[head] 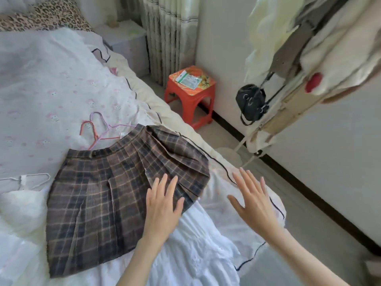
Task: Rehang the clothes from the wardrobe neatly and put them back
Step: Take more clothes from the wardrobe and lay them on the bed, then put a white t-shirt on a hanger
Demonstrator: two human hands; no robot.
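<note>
Both hands are spread flat and hold nothing: the left hand (162, 201) lies with straight fingers on the hem of the plaid skirt (115, 195), the right hand (251, 201) hovers just beside the skirt, off its edge. The skirt lies spread on the bed (51, 89), its waistband toward the hangers (99, 129). One pleat looks folded over; smoothing from waistband to hem before clipping it up would probably leave it hanging straight.

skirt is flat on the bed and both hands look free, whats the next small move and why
Probably reach the left hand to the pink hanger lying just past the plaid skirt waistband. The skirt is spread on the bed, the left hand rests flat on its hem, the right hand hovers open, and neither holds a hanger.
</note>
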